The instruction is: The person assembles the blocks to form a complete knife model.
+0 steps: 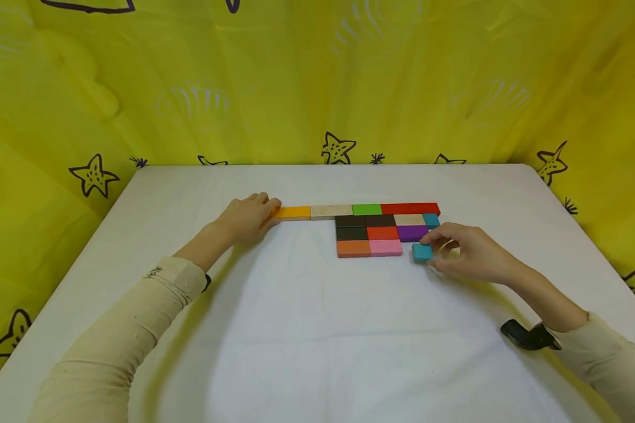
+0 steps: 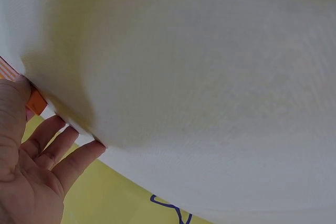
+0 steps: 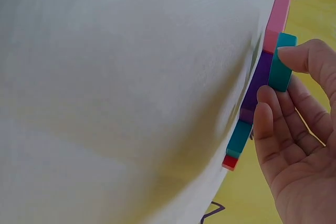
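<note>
My right hand (image 1: 476, 251) pinches a small teal block (image 1: 422, 253) between thumb and fingertips, just right of the pink block (image 1: 385, 247). In the right wrist view the teal block (image 3: 283, 62) appears under the thumb, close to the purple block (image 3: 257, 81). At the far left end of the back row, my left hand (image 1: 250, 218) grips a yellow-orange block (image 1: 294, 213), partly covered by the fingers. Its thumb rests at that block's end (image 2: 36, 102) in the left wrist view, while other fingertips touch the table.
Along the back row lie beige (image 1: 331, 211), green (image 1: 367, 210) and red (image 1: 410, 209) blocks. Rows of coloured blocks, including dark ones (image 1: 351, 234) and an orange one (image 1: 353, 248), sit against its near side. A white cloth covers the table (image 1: 296, 352); a yellow patterned curtain (image 1: 275, 82) hangs behind.
</note>
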`<control>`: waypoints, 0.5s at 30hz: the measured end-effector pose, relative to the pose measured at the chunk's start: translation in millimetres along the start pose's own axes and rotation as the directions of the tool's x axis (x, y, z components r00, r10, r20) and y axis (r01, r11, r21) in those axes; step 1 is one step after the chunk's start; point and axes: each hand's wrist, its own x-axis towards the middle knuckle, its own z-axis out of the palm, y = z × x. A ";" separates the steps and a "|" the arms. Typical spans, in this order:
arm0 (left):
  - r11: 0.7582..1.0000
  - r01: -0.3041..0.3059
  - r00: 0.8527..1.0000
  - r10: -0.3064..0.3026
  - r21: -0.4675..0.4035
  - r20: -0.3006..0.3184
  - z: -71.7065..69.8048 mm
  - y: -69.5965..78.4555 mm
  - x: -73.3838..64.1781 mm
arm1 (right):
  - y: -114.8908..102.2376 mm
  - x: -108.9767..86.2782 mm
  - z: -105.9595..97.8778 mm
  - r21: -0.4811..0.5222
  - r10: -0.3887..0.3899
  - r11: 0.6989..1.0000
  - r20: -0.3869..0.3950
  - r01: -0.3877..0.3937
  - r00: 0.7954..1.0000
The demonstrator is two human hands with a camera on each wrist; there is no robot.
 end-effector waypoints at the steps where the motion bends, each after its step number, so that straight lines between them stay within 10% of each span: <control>1: 1.000 0.000 1.000 0.000 0.000 -0.001 -0.2 0.1 -0.1 | -0.5 1.1 0.5 0.003 0.000 1.000 0.002 0.000 1.000; 15: 1.000 -0.002 1.000 0.002 0.007 -0.014 0.6 0.1 -0.4 | -1.9 11.5 6.7 -0.005 0.055 0.998 0.018 -0.055 0.998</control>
